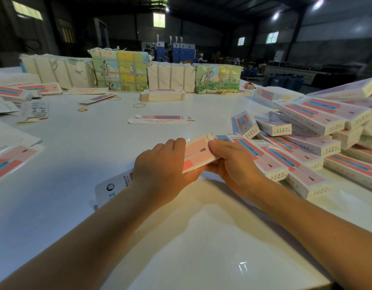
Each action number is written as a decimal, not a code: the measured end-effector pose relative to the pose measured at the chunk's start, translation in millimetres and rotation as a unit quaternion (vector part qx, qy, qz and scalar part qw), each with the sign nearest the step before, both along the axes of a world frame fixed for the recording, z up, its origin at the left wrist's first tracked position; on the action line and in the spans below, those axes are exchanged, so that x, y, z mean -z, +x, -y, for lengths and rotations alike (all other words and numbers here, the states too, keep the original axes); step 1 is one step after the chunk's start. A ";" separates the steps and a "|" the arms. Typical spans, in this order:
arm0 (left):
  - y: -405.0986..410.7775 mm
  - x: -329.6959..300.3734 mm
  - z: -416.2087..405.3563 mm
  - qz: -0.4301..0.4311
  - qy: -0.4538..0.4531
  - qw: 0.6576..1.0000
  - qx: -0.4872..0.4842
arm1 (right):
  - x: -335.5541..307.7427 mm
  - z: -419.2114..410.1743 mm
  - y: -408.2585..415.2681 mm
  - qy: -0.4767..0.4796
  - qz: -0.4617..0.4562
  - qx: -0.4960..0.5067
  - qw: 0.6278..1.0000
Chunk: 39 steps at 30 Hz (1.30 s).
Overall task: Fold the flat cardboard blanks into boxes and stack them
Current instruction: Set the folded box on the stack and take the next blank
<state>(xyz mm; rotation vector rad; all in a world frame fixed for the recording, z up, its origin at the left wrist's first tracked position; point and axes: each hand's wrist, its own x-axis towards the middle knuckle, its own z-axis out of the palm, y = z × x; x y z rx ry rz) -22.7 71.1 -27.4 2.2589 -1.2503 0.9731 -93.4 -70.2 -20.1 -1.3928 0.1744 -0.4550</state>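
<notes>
- Head view, setting: dim warehouse hall forming the background, with a wide white tabletop (109, 143) carrying all the work.
- Head view, hands: the left hand (160, 164) and the right hand (233, 162) are holding one pink box (198, 152) between them, just above the tabletop near its middle. The left grip is curling round the near end of the box; the right grip is pinching its far end, thumb on top, where a small flap is standing partly open.
- Head view, finished work: a pile of folded boxes (318, 130) is lying to the right, loosely layered and touching one another, its nearest box just beside the right hand.
- Head view, stock remaining: one flat blank (162, 119) is lying alone beyond the hands; a short stack of blanks (162, 95) is sitting farther back; wrapped bundles (120, 70) are lining the far edge; another blank (112, 187) is showing under the left forearm.
- Head view, progress: judging from the pile, many boxes are already folded; the box in hand appears to be getting its end flap closed, and plenty of blanks are awaiting folding.
- Head view, oddments: rubber bands (139, 105) are lying loose on the tabletop.
</notes>
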 end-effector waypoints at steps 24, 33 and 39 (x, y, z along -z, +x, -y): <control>0.1 -1.7 -1.4 0.018 0.034 0.999 0.009 | 5.9 -1.2 -5.3 -0.319 -0.014 0.101 0.942; -3.9 -0.7 -1.4 0.021 0.071 0.997 0.003 | 0.4 1.2 -14.6 -0.512 -0.053 0.096 0.852; -0.7 -3.4 -1.5 0.019 0.038 0.999 -0.024 | 0.1 -5.2 -6.0 -0.420 -0.038 0.105 0.901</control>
